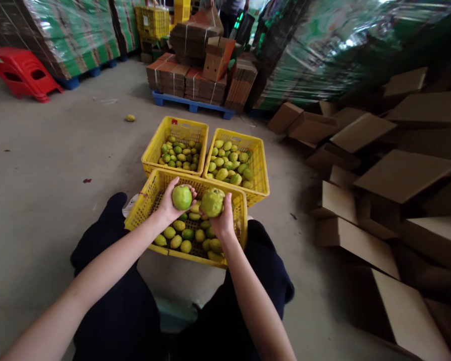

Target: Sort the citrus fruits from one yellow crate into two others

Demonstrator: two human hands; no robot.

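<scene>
My left hand [167,204] is closed round a smooth green lemon [182,197], its fingers curled behind the fruit. A larger, bumpy yellow-green lemon [212,202] rests in my right hand [225,220], gripped with the thumb up along its side. Both hands are held above the near yellow crate [139,213], a short gap between the two fruits. Inside this crate lie several green and yellow lemons [188,234], partly hidden by my hands and forearms.
Beyond stand two more yellow crates of lemons, the left crate [150,155] and right crate [263,175]. A loose lemon [130,118] lies on the floor. Cardboard boxes [364,245] pile up at right, flattened cartons [173,77] ahead, a red stool [26,70] at far left.
</scene>
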